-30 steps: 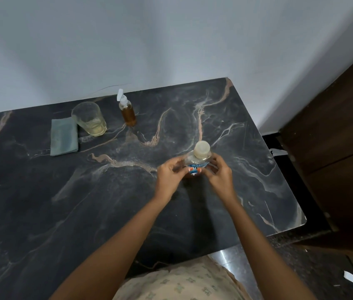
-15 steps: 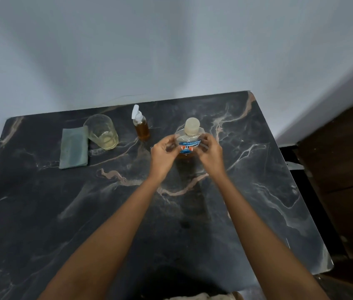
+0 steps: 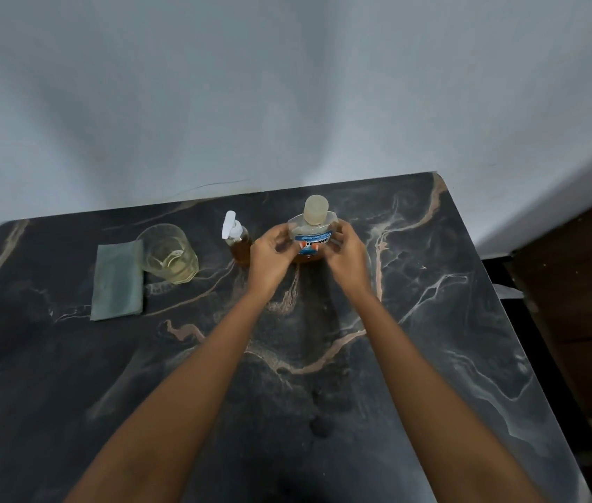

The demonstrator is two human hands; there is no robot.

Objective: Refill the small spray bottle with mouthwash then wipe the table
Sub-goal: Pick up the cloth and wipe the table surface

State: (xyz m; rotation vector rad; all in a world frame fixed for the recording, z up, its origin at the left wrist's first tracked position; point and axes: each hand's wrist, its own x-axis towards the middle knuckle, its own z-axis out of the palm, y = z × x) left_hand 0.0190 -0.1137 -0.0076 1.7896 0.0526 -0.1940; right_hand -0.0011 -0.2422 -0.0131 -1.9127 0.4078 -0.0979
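Observation:
The mouthwash bottle (image 3: 312, 226) is clear with a blue label, a pale round cap and amber liquid low inside. It stands upright near the table's far edge. My left hand (image 3: 269, 255) grips its left side and my right hand (image 3: 346, 254) grips its right side. Just left of it stands the small spray bottle (image 3: 237, 241), with a white pump top and amber liquid, partly hidden behind my left hand. A grey-green cloth (image 3: 117, 281) lies flat at the far left.
A clear glass (image 3: 168, 254) with a little yellowish liquid stands next to the cloth. The dark marble table (image 3: 432, 339) meets a white wall at the back. A dark wooden cabinet (image 3: 585, 285) stands close on the right.
Both hands have carried the mouthwash bottle away from me, from the table's middle right to the far edge beside the spray bottle.

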